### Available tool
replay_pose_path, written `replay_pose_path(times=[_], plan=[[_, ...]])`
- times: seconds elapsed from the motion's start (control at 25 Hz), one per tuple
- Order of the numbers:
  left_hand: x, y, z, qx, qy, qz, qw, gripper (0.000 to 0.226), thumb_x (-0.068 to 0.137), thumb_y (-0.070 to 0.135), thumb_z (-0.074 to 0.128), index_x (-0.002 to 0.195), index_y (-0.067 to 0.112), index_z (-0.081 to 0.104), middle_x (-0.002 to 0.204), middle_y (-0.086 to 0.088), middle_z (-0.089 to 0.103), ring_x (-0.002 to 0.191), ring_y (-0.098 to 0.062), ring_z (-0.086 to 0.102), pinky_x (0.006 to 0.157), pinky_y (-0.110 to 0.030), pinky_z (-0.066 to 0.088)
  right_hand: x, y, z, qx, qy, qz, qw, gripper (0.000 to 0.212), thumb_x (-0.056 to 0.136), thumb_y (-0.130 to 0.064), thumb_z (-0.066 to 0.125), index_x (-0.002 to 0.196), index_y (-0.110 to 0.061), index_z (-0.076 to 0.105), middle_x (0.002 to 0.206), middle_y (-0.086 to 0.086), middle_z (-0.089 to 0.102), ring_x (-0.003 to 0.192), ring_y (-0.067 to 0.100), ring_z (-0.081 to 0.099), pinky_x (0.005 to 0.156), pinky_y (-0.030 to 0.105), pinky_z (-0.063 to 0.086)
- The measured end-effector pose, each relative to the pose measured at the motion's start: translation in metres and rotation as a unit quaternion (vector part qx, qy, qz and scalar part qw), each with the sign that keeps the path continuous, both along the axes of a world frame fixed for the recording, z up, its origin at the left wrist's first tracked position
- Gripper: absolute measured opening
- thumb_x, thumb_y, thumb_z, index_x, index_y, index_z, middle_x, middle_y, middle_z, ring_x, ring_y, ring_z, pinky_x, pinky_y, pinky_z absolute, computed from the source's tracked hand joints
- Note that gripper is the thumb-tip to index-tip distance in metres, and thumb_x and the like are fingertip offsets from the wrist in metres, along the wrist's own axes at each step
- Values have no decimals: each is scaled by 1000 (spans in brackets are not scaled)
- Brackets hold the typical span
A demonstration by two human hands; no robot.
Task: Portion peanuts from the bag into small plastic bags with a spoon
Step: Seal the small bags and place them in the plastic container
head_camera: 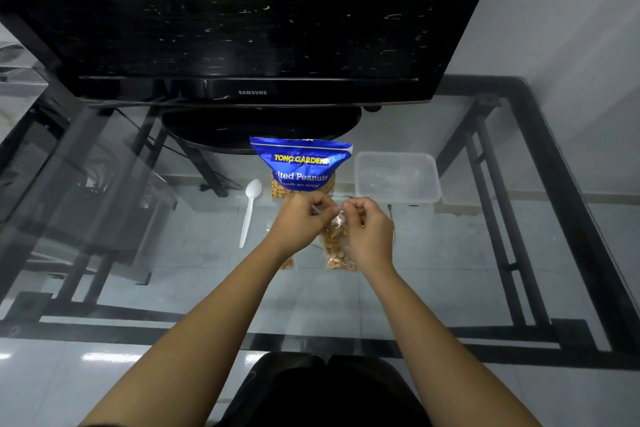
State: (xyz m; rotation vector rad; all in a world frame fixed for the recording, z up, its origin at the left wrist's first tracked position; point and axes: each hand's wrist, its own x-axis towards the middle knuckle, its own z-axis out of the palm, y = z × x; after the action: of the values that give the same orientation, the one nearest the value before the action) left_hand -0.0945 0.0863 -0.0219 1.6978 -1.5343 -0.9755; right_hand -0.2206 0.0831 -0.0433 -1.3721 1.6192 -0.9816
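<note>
Both hands are meeting over the glass surface (pixel 450 253), pinching the top of a small plastic bag (pixel 337 246) filled with peanuts. The left hand (pixel 303 218) is closing its fingers (pixel 323 206) on the bag's mouth from the left, and the right hand (pixel 369 229) is curling its fingers (pixel 356 208) tight on the same mouth from the right, so the bag's body is hanging or lying just below and between the two hands. Another portion of peanuts (pixel 287 263) is peeking out from under the left wrist. The blue peanut bag (pixel 301 166) is standing just beyond the hands, near a television's base (pixel 259 128). A white plastic spoon (pixel 249 210) is lying on the surface to the left of the hands, untouched. A clear plastic container (pixel 396 177) is sitting to the right of the peanut bag.
</note>
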Motion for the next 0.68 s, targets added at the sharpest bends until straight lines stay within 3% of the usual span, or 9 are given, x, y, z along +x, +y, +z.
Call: replay_pose_path(times=[0.12,0.32,0.44,0.52,0.6,0.68], plan=[[8,3,-1,-3,-23,9,1000,7,84,21,66,79,15,67,67,12,62,66,-6,59,61,-24,48,3,1,1,-18,42,-5,999,15,91,-20,55,90,-8,64,84,8,69,77,20,62,65,26,44],[27,7,-4,31,-25,12,999,11,85,25,66,79,16,65,76,-2,69,76,-16,65,72,-36,54,1,-2,1,-9,33,5,999,14,92,-21,53,88,-11,62,81,6,68,76,19,63,61,20,43],[33,15,-9,52,78,43,995,13,85,27,65,82,15,63,79,0,64,78,-13,61,73,-31,50,5,-3,1,40,-24,25,999,13,93,-23,52,89,-14,60,80,2,66,76,17,62,65,23,45],[32,27,-15,109,188,32,976,15,86,22,64,97,13,60,89,1,65,87,-13,65,77,-24,52,9,-7,-2,101,-87,39,990,13,93,-25,51,88,-16,60,78,-2,65,75,13,62,72,28,49],[29,39,-25,144,209,38,966,21,83,17,68,101,11,59,92,-4,67,84,-19,68,66,-22,54,11,-11,-9,134,-106,54,984,15,94,-27,50,90,-17,61,84,-2,67,82,13,63,80,34,52],[28,43,-35,144,157,99,972,21,81,20,70,97,11,61,86,-8,68,74,-18,67,57,-20,53,9,-17,-18,124,-13,99,987,20,95,-28,46,103,-17,61,104,2,66,100,19,61,87,32,47]])
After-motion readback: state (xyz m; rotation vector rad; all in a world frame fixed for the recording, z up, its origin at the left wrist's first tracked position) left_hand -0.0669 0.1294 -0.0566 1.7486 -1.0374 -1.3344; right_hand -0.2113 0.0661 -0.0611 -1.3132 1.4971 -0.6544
